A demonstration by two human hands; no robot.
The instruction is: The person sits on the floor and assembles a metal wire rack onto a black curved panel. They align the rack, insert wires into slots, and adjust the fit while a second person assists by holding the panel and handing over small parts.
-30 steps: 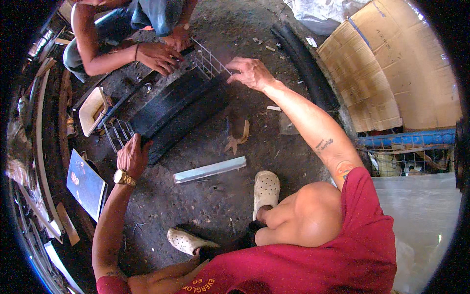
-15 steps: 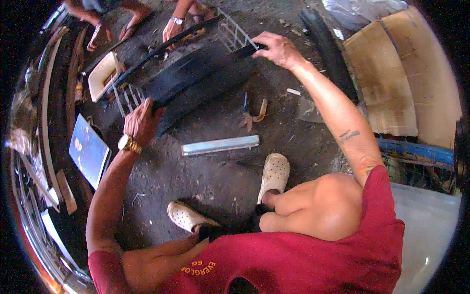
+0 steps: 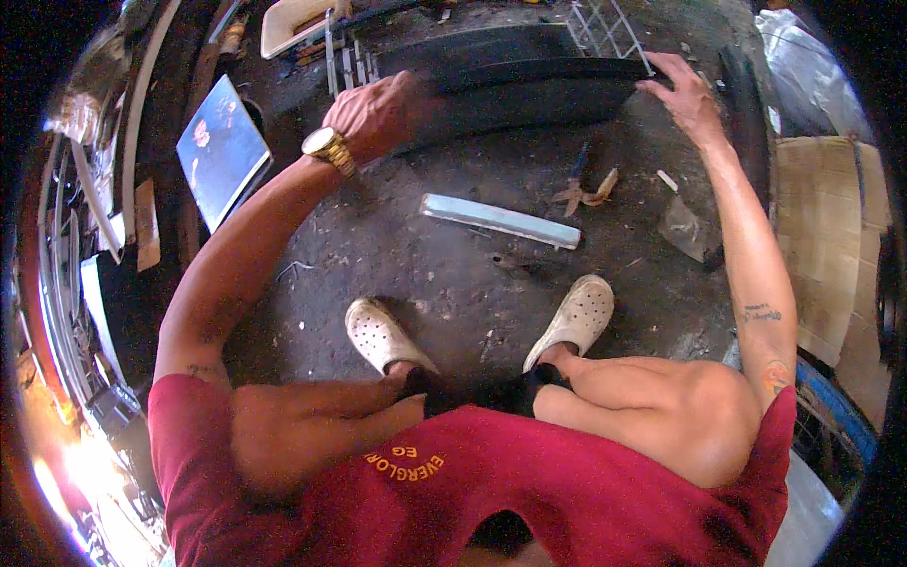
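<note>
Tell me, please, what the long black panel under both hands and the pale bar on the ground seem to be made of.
The long black panel, under the left hand and right hand, looks like moulded plastic or rubber: matt, dark, with smooth curved ribs. The pale bar looks like metal, perhaps aluminium: a silver-grey, straight profile with a dull sheen. Neither is certain from this view.
</note>
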